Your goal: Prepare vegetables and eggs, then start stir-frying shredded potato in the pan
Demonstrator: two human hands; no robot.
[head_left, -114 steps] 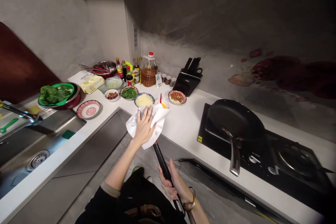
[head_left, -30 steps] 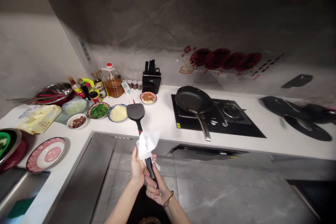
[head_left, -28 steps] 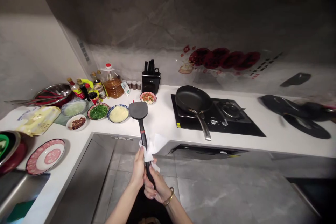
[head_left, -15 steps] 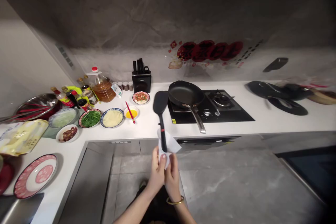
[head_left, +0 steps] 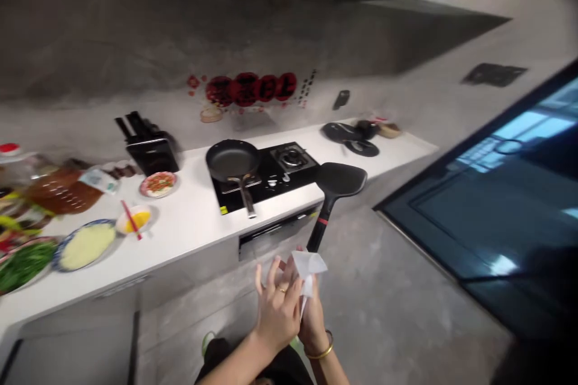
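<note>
While both hands meet in front of the body, head view, tilted and blurred at left edge. Right hand (head_left: 315, 319) wrapped around lower handle of black spatula (head_left: 336, 192), clenched; wrist carrying gold bangle (head_left: 321, 351). Left hand (head_left: 276, 307) laid over it, fingers spread and loose, ring visible; white paper towel (head_left: 307, 266) pinched somewhere between the two hands, at the handle. Cannot tell which hand actually pins the towel.

Spatula held in the air, above grey floor (head_left: 383, 313), out past the front edge of white counter (head_left: 189, 222). Blade up and angled right, near the stove corner but apart from it. Blade broad, matte black, looks clean and dry; handle black with a red band just above the towel.

Risks, as judgement:
- Towel barely held, one corner sticking up free; likely to slip and drop to floor if left fingers open further.
- Blade swinging near black frying pan (head_left: 232, 160), whose long handle juts over the counter edge; a knock could spin the pan off the black gas stove (head_left: 275, 171).
- Grip low on handle, so blade end poorly controlled.

Elsewhere on counter: knife block (head_left: 151, 150), plate of chopped red-and-green food (head_left: 158, 183), small bowl of yellow liquid with red chopsticks (head_left: 133, 221), blue-rimmed plate of pale shreds (head_left: 85, 245). Well apart from hands.
</note>
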